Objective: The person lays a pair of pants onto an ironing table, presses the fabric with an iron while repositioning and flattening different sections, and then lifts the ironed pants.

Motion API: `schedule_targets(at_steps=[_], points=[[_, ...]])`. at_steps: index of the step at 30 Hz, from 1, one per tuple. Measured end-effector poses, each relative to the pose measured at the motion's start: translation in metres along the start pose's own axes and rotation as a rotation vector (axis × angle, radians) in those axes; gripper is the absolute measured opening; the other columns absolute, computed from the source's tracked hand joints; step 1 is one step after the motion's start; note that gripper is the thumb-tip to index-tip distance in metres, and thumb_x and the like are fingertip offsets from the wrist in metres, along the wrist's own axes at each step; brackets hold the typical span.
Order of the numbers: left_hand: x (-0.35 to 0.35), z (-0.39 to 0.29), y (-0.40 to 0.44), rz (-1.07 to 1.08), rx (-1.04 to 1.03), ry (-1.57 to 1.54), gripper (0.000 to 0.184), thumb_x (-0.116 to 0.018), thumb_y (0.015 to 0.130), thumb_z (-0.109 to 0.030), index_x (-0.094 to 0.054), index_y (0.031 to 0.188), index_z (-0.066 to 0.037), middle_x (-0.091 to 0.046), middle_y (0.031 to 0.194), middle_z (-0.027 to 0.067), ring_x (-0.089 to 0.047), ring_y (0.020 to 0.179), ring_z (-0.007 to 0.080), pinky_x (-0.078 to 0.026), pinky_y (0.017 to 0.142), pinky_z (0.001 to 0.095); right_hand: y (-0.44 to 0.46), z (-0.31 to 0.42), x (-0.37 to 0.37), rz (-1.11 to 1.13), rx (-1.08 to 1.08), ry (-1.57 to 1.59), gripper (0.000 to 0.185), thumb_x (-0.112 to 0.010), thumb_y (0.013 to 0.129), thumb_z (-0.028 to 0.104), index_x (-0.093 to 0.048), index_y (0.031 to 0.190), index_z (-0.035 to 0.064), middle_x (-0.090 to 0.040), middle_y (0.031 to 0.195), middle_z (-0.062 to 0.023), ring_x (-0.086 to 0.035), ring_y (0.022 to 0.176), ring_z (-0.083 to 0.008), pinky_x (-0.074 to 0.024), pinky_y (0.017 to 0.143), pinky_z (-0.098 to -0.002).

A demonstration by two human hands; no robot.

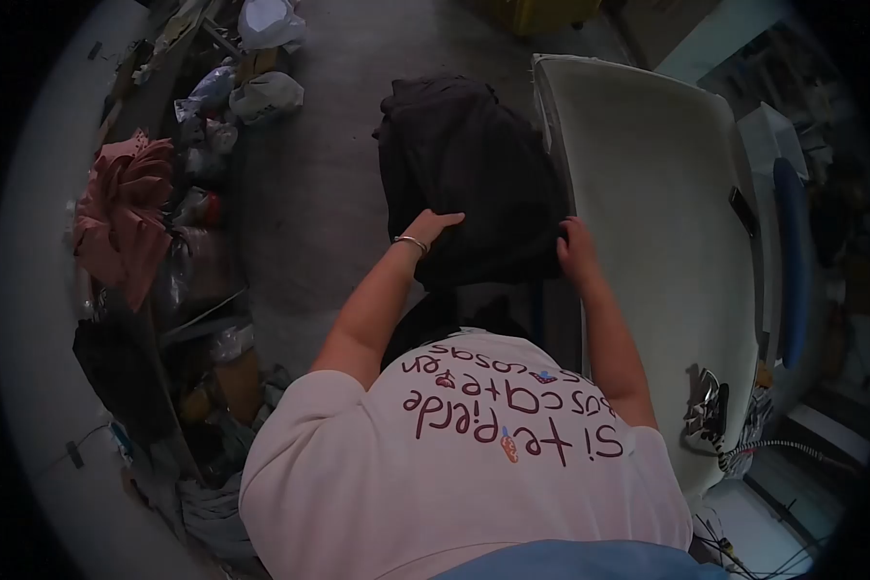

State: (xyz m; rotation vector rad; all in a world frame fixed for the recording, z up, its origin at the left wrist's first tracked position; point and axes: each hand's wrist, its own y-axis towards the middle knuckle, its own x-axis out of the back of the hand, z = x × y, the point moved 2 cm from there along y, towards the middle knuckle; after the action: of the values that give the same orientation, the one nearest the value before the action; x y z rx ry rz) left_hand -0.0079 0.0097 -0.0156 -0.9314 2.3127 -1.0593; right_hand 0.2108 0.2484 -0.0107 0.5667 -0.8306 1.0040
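From my remote seat I see one bulky black bundle of soft cloth ahead of one white, lettered T-shirt, at the left edge of one long, pale worktop. Of two hands, the left hand clasps its near-left side, thumb stretched over the top, fingers hidden; the right hand curls at its right side, grip unclear. I'd support both sides evenly so layers don't slip. Far left: one pink, ruffled cloth.
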Motion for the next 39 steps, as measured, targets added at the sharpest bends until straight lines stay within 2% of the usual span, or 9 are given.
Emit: schedule_targets(at_steps=[9,15,18,21,25,27,30,35,39], points=[[-0.01,0.003,-0.034,0.291,-0.032,-0.588,0.052,-0.055,0.089,-0.037,-0.052,0.116,0.007,-0.061,0.11,0.0134,-0.06,0.098,0.0226,-0.047,0.088,0.0311,0.034,0.014,-0.061,-0.168,-0.138,0.206,0.039,-0.057,0.076,0.007,-0.048,0.114,0.0007,-0.046,0.126,-0.0188,-0.046,0.114,-0.0357,-0.0379,0.097,-0.04],[-0.014,0.015,-0.037,0.64,0.224,-0.604,0.045,-0.055,0.089,-0.032,-0.053,0.119,0.002,-0.06,0.114,0.013,-0.058,0.102,0.0243,-0.044,0.093,0.032,0.02,0.058,-0.071,-0.069,-0.17,-0.155,0.085,-0.074,0.065,0.029,-0.029,0.134,0.0078,-0.027,0.141,-0.0187,-0.026,0.131,-0.0366,-0.0271,0.105,-0.0464],[0.001,0.002,-0.038,0.621,-0.29,0.064,0.039,-0.054,0.084,-0.022,-0.057,0.112,0.005,-0.062,0.108,0.0153,-0.06,0.098,0.0269,-0.045,0.092,0.0338,0.019,0.065,-0.081,0.01,-0.223,-0.271,0.096,-0.077,0.062,0.034,-0.022,0.138,0.0119,-0.016,0.146,-0.0175,-0.014,0.136,-0.0362,-0.0202,0.107,-0.0496],[0.01,-0.069,-0.095,0.891,0.063,-0.69,0.04,-0.048,0.073,-0.012,-0.058,0.103,0.012,-0.062,0.106,0.0188,-0.061,0.097,0.0288,-0.045,0.092,0.0378,0.011,0.104,-0.084,-0.144,0.019,-0.175,0.089,-0.074,0.066,0.029,-0.023,0.137,0.0113,-0.035,0.137,-0.0233,-0.035,0.127,-0.0368,-0.0313,0.102,-0.0457],[0.053,-0.14,-0.188,0.986,-0.66,-0.681,0.056,-0.056,0.07,-0.02,-0.049,0.118,0.01,-0.055,0.119,0.0211,-0.054,0.11,0.029,-0.039,0.099,0.04,-0.013,0.078,-0.168,0.369,-0.417,0.496,0.055,-0.067,0.072,0.025,-0.048,0.121,0.0099,-0.059,0.11,-0.0191,-0.058,0.1,-0.034,-0.0449,0.087,-0.0397],[0.089,-0.152,-0.201,0.723,-1.16,-0.621,0.061,-0.061,0.076,-0.033,-0.046,0.122,0.004,-0.052,0.123,0.0189,-0.054,0.109,0.0253,-0.039,0.098,0.0382,-0.033,0.026,-0.248,0.393,-0.271,0.614,0.041,-0.064,0.074,0.023,-0.057,0.112,0.0105,-0.062,0.104,-0.0163,-0.06,0.093,-0.0335,-0.0469,0.082,-0.0388],[0.132,-0.181,-0.21,0.395,-1.263,-0.668,0.059,-0.06,0.076,-0.035,-0.048,0.119,0.004,-0.053,0.121,0.0185,-0.054,0.108,0.0254,-0.039,0.097,0.0381,-0.068,0.016,-0.259,0.551,-0.459,0.633,0.027,-0.061,0.076,0.021,-0.066,0.101,0.012,-0.064,0.104,-0.0128,-0.061,0.092,-0.0329,-0.0474,0.081,-0.0386],[0.157,-0.225,-0.194,0.156,-1.273,-0.582,0.058,-0.06,0.076,-0.038,-0.05,0.115,0.003,-0.055,0.117,0.0177,-0.055,0.105,0.0257,-0.04,0.095,0.0378,-0.068,0.054,-0.131,0.534,-0.441,0.2,0.025,-0.056,0.077,0.012,-0.064,0.101,0.0113,-0.062,0.104,-0.0156,-0.058,0.098,-0.033,-0.0456,0.084,-0.0395],[0.143,-0.252,-0.18,0.119,-1.245,-0.48,0.057,-0.06,0.076,-0.041,-0.053,0.112,0.003,-0.056,0.115,0.0172,-0.056,0.103,0.0259,-0.041,0.094,0.0376,-0.055,-0.007,0.042,-0.076,-0.579,0.291,0.025,-0.05,0.08,0.008,-0.061,0.102,0.0086,-0.065,0.095,-0.0107,-0.06,0.091,-0.0234,-0.0446,0.083,-0.0364]])
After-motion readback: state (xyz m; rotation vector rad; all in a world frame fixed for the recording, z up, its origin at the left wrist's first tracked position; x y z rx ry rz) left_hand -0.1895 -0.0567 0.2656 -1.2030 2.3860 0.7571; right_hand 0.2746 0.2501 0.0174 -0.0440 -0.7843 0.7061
